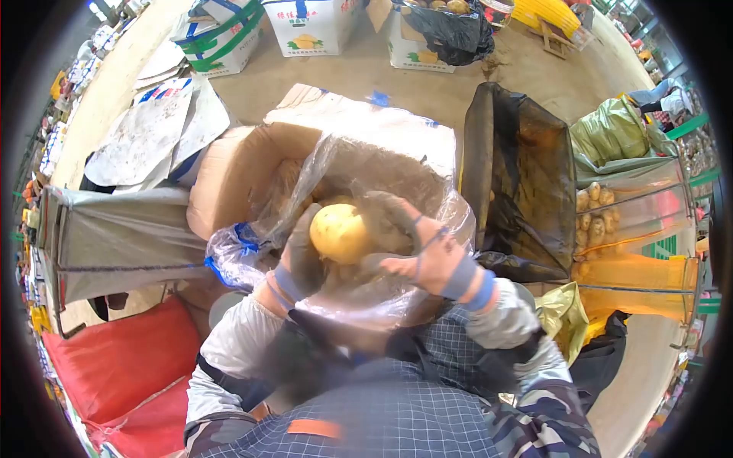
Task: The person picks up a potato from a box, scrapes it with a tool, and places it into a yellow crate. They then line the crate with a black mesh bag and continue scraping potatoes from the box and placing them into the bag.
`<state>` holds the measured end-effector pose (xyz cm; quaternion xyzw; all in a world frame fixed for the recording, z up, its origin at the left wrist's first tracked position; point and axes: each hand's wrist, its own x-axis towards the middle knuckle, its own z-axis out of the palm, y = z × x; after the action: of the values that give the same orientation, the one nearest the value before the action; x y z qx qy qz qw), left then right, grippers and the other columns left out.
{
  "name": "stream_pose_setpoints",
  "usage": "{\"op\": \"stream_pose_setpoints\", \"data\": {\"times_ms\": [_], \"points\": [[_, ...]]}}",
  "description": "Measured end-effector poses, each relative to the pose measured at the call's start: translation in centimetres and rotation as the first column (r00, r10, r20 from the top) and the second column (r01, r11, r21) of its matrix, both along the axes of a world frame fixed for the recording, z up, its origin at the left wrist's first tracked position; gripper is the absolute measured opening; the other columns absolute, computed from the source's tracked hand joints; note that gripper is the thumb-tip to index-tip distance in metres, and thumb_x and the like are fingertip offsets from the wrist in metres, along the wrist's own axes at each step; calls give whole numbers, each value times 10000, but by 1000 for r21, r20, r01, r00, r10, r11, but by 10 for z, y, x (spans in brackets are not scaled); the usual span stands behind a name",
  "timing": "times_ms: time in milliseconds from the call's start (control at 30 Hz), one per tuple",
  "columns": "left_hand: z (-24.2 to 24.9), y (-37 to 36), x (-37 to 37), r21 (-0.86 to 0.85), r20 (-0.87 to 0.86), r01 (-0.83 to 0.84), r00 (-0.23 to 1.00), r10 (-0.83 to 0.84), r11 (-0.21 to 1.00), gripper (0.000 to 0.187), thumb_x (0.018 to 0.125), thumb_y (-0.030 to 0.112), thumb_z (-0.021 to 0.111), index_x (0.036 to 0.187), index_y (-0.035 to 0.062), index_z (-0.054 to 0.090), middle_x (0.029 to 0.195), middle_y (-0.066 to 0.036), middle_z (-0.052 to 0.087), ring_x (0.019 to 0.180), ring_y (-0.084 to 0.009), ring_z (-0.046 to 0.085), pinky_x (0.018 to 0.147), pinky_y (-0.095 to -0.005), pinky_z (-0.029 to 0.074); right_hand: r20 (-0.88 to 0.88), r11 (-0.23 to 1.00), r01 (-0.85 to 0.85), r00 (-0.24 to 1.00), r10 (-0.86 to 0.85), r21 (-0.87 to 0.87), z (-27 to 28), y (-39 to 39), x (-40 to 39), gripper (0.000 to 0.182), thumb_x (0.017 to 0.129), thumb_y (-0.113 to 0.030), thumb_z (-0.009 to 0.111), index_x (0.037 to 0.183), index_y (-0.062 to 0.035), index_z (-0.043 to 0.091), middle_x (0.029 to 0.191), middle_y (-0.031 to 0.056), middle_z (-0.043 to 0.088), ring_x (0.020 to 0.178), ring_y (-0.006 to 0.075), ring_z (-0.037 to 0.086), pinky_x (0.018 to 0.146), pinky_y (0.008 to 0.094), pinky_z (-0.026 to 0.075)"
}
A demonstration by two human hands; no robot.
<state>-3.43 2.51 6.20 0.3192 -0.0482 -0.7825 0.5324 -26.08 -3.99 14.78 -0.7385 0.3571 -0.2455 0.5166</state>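
Note:
A large yellow potato (340, 233) is held over an open cardboard box (221, 179) lined with clear plastic (456, 217). My left hand (299, 258), in a grey and pink glove, grips the potato from its left side. On the other side, my right hand (416, 248), gloved the same way, is curved with thumb and fingers apart; its blurred fingertips are near the potato's right edge. Nothing shows between its thumb and fingers. Below the hands, the box's contents are dim and blurred under the plastic.
Right of the box stands a dark-lined bin (527, 183), then mesh bags with potatoes (597, 217). A grey cloth-sided frame (126, 237) and red sacks (130, 359) are on the left. White cartons (309, 27) line the far floor. A person (672, 99) is at the far right.

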Motion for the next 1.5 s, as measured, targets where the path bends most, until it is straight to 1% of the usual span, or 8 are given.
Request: {"op": "stream_pose_setpoints", "data": {"times_ms": [133,300,433,600,767,1267,1367,1500], "points": [[-41,25,2,-188,656,129,754,27,974,516,1023,456,475,1321,41,548,1241,-104,632,1089,-150,607,950,-316,498,133,932,87,981,-141,353,-58,18,12,731,815,-387,808,1367,-16,503,1165,159,677,1079,251,653,945,357,517],[-13,24,-6,-179,299,24,954,31,984,559,1028,484,451,1296,5,560,1220,-76,634,1064,-128,607,913,-296,500,-130,794,246,969,-209,556,-54,10,26,656,808,-446,803,1236,9,603,1064,151,702,937,188,676,786,340,558],[-7,24,1,-103,329,19,944,16,995,557,1046,468,408,1296,-6,557,1218,-83,636,1070,-128,601,941,-288,478,-83,890,281,960,-269,360,-92,2,25,697,789,-480,806,1232,20,609,1085,169,693,961,240,669,825,360,553],[-30,20,4,-139,608,43,792,52,989,682,955,670,417,1221,70,605,855,-50,690,548,-91,589,422,-200,417,-45,937,280,960,-277,208,-82,-7,27,408,890,-289,725,1133,20,620,914,89,684,772,184,665,685,319,529],[-24,10,1,-146,390,-118,905,167,982,540,994,489,530,1253,17,567,1155,-102,641,1033,-146,608,888,-299,505,-329,956,172,912,-245,-236,-73,2,24,671,864,-493,686,1352,-50,557,1215,212,655,1129,336,630,954,408,492],[-52,1,-9,-199,807,-179,528,265,963,623,940,610,548,1133,20,608,965,-82,654,803,-150,636,702,-284,541,-705,976,-97,706,-72,-196,-86,13,40,593,886,-295,662,1429,-147,476,1225,184,637,1109,332,622,947,402,493],[-18,-6,-6,70,332,-128,938,98,989,650,919,656,527,1126,44,605,868,-90,662,591,-162,621,479,-253,497,-585,982,90,793,-172,-168,-77,-2,40,589,858,-275,684,1392,-100,507,1160,215,656,1088,373,620,939,427,497],[-36,-11,14,-3,-69,87,994,-87,996,577,991,544,464,1274,54,577,1190,-101,661,1045,-196,645,893,-334,532,-380,976,170,901,-210,-136,-74,-16,29,548,869,-238,652,1384,-105,521,1233,212,634,1153,367,597,985,422,478]]}}
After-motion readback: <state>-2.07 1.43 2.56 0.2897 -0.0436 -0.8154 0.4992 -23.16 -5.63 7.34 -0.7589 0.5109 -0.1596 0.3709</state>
